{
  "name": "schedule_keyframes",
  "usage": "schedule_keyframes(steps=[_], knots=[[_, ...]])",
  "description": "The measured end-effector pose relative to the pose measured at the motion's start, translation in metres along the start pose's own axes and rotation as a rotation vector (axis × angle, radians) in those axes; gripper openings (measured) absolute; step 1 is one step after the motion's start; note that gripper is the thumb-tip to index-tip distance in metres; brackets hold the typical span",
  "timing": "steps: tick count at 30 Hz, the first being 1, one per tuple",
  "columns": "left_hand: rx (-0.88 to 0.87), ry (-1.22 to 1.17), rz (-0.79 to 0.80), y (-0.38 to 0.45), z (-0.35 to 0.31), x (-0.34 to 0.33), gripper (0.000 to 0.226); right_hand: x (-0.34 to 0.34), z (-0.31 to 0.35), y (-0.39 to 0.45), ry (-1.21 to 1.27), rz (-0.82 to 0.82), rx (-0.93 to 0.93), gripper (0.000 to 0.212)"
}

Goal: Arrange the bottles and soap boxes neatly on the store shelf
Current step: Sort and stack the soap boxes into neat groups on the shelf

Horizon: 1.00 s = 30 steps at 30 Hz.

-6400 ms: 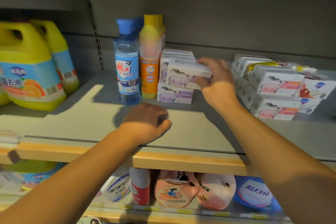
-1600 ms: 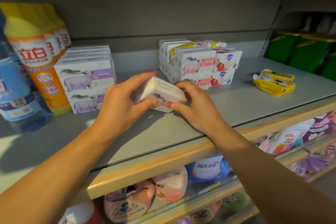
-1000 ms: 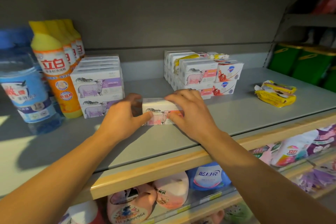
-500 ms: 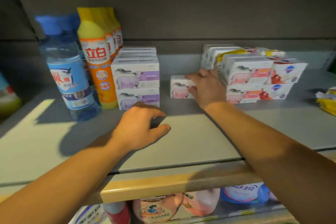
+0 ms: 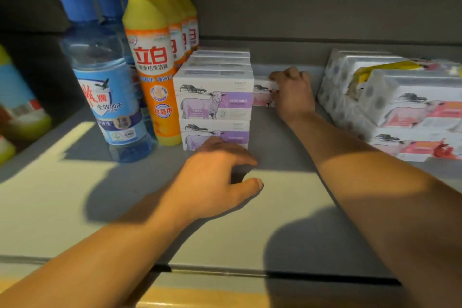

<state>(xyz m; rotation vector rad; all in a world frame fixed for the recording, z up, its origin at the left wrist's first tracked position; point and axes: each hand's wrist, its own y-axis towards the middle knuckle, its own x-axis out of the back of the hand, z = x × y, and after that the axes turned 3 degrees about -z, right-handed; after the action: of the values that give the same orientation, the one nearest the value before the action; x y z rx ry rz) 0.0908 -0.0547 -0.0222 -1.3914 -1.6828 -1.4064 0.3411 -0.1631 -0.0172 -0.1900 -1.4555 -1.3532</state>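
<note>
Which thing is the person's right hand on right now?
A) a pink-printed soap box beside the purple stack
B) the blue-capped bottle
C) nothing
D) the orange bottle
A: the right hand grips the pink soap box set against the purple soap box stack.

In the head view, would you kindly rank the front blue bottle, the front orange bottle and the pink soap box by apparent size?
1. Blue bottle, though the orange bottle looks nearly alike.
2. Orange bottle.
3. Pink soap box: smallest, but farther back and partly hidden by the right hand.

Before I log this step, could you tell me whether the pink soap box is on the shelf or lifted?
On the shelf: the pink soap box sits on the shelf, right hand gripping it.
</note>
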Motion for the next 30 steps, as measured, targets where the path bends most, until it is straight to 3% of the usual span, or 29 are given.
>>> schedule_keyframes(steps=[10,17,25,30], knots=[[0.057,-0.054,-0.020,-0.001,0.001,-0.004,0.034,-0.020,-0.002,0.014,-0.027,-0.028,-0.012,0.051],[0.080,-0.058,-0.018,0.000,0.003,-0.003,0.038,0.020,0.003,0.013,-0.043,0.217,-0.023,0.065],[0.076,-0.073,0.075,0.003,-0.015,0.004,0.042,0.127,0.025,-0.069,0.163,0.006,0.125,0.033],[0.139,-0.243,0.108,0.022,-0.042,-0.004,0.040,0.187,-0.014,-0.099,0.089,-0.160,0.033,0.025]])
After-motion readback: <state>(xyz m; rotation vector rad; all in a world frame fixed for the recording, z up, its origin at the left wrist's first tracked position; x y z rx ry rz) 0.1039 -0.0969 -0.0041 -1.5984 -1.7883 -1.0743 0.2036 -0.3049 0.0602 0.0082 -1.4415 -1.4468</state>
